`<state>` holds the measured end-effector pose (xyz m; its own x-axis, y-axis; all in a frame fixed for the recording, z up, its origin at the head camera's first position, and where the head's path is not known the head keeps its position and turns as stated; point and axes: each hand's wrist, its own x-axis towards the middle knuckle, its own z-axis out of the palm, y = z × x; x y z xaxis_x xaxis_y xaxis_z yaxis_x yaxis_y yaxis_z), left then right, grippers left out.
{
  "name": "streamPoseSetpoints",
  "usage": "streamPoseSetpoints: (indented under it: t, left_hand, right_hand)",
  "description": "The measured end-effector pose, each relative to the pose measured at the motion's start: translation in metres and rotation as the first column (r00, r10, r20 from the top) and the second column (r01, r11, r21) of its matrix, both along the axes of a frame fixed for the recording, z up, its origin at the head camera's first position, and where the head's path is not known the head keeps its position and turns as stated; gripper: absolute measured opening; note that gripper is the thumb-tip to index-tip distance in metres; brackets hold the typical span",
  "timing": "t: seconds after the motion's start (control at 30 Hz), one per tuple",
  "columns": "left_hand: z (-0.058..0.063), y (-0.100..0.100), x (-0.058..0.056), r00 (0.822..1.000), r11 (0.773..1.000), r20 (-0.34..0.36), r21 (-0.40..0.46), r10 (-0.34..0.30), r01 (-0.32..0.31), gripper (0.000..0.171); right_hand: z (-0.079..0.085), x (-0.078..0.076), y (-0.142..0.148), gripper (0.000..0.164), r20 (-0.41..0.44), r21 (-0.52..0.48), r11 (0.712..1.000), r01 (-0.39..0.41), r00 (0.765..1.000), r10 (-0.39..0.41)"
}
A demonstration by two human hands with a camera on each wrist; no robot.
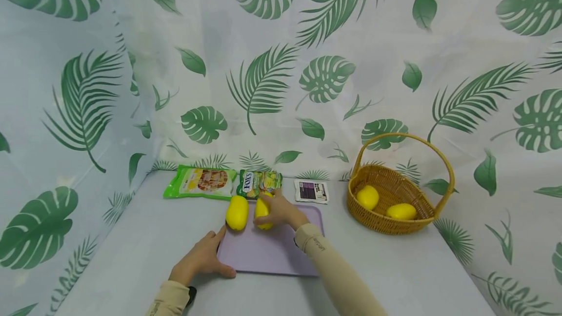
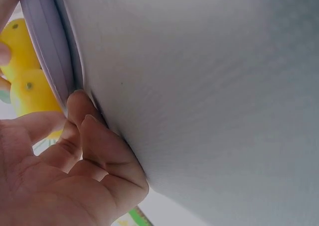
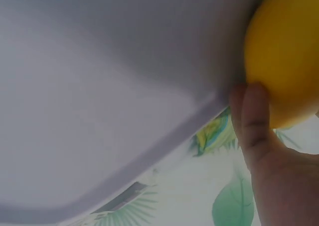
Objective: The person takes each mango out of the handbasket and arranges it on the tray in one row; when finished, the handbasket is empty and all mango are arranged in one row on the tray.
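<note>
A lilac tray [image 1: 272, 257] lies on the table in front of me. My left hand [image 1: 204, 256] holds its left front corner, thumb at the front edge and fingers along the left side. In the left wrist view, the curled fingers [image 2: 107, 151] meet the tray's rim [image 2: 47, 47]. My right hand [image 1: 281, 210] reaches over the tray and grips a yellow mango [image 1: 263, 211], partly hidden by the fingers. Another yellow mango [image 1: 237, 213] sits just left of it at the tray's back left. The right wrist view shows fingertips against the held mango's smooth side.
Behind the tray lie a green snack bag [image 1: 204, 182], a Fox's candy bag [image 1: 252, 183] and a small white-and-purple packet [image 1: 311, 191]. To the right, a wicker basket [image 1: 386, 226] with a tall handle holds two yellow mangoes [image 1: 368, 197]. Leaf-printed curtains [image 1: 272, 28] close off the back and sides.
</note>
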<state>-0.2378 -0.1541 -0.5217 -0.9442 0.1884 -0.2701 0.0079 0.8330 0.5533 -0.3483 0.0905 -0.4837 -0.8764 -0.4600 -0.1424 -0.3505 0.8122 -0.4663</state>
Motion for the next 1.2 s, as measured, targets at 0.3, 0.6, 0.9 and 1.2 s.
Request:
streamPoseSetpoints:
  t: [0.3,0.6,0.9,1.2]
  left_hand:
    - [0.000,0.000,-0.001,1.000,1.000,0.002,-0.003,-0.005,0.005,0.131]
    - [-0.001,-0.001,-0.002,1.000,1.000,0.003,-0.001,-0.006,0.006,0.131]
    - [-0.001,0.000,-0.001,1.000,1.000,0.019,-0.007,-0.001,0.001,0.130]
    - [0.000,0.000,0.000,1.000,1.000,0.004,-0.010,0.001,-0.001,0.130]
  right_hand:
    - [-0.003,0.000,-0.013,0.096,0.010,0.027,0.999,0.022,1.000,-0.022]
    - [-0.003,0.001,-0.016,0.099,0.020,0.042,0.999,0.030,0.999,-0.031]
    - [0.007,0.004,0.001,0.096,-0.009,0.029,0.998,0.060,0.998,-0.060]
    - [0.026,0.001,0.042,0.092,-0.151,0.069,0.993,0.099,0.985,-0.087]
